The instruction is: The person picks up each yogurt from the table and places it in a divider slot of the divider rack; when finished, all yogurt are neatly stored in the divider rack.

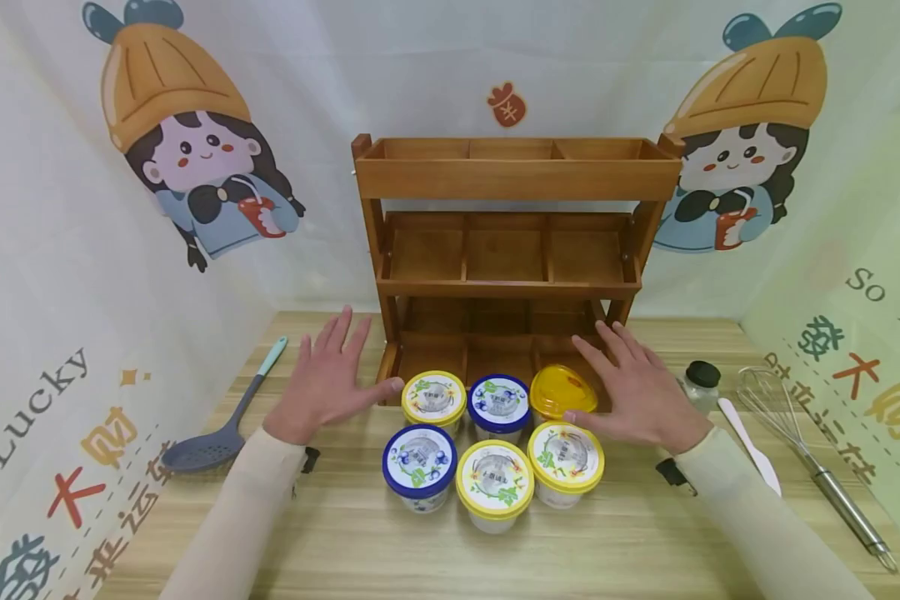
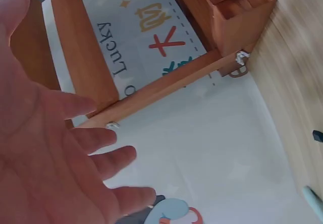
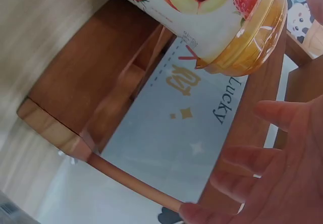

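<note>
My left hand (image 1: 326,375) is spread open, its thumb tip beside a yellow-lidded cup (image 1: 433,398). Opposite it, my right hand (image 1: 630,387) is spread too, its thumb just in front of a fruit-printed cup with a domed amber lid (image 1: 562,392). Between these two cups stands a blue-lidded cup (image 1: 498,403). A second blue-lidded cup (image 1: 419,462) and two yellow-lidded cups, one in the middle (image 1: 494,483) and one at right (image 1: 566,458), form the front row. In the right wrist view, the amber-lidded cup (image 3: 222,22) shows peach and strawberry pictures, apart from the fingers.
Behind the cups rises a tiered wooden rack (image 1: 517,179) with divided compartments. A slotted spatula (image 1: 210,448) lies at left. At right are a black-capped jar (image 1: 701,383), a white-and-pink spatula (image 1: 750,446) and a whisk (image 1: 817,467). Printed cloth (image 1: 330,92) hangs around the table.
</note>
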{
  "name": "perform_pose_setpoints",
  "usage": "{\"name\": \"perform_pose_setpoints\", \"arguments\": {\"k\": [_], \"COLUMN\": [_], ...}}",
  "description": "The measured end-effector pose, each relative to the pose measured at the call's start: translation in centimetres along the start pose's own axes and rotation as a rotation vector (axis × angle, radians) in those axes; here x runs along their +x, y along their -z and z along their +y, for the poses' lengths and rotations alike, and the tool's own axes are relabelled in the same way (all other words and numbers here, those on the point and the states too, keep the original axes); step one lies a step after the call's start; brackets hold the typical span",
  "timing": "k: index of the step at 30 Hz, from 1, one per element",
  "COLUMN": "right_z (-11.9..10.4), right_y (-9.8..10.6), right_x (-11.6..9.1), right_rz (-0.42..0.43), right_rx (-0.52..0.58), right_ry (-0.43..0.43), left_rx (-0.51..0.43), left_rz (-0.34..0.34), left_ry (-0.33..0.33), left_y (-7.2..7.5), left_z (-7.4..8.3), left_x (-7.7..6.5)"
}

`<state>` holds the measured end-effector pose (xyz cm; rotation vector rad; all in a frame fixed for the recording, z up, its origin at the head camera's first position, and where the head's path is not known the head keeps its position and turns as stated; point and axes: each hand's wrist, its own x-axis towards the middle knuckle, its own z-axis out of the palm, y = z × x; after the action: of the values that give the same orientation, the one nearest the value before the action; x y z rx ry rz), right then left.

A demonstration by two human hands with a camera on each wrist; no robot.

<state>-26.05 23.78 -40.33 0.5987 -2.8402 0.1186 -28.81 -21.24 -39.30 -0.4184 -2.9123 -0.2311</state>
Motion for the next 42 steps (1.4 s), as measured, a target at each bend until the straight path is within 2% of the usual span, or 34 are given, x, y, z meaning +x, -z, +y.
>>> {"name": "perform_pose_setpoints", "arguments": {"k": [8,17,25,34,42], "right_z": [0.5,0.4,0.8,1.2,1.0], "right_y": [0.0,-0.9,-1.7,-2.4,-3.4], "right_x": [0.0,-0.4,-0.3,-0.6,-0.8], "right_rz": [0.023,0.019,-0.008,-0.016,-0.047], "right_rx": [0.112,0.310,0.469,0.598,0.749], "right_ry": [0.017,0.025,0.018,0.008,-0.016], "left_rx": [-0.162,-0.292,-0.456,-0.679,-0.791], "left_rz": [0.071,0.138,0.255,0.312,0.358], "left_ry": [-0.035,-0.075,-0.151,-0.125,-0.080], "left_y": [0.0,0.1,0.1,0.6,0.7], "left_z": [-0.8,-1.2,-2.3,-3.1,-3.2], "left_x": [1.4,2.7,4.9,8.2,11.1]}}
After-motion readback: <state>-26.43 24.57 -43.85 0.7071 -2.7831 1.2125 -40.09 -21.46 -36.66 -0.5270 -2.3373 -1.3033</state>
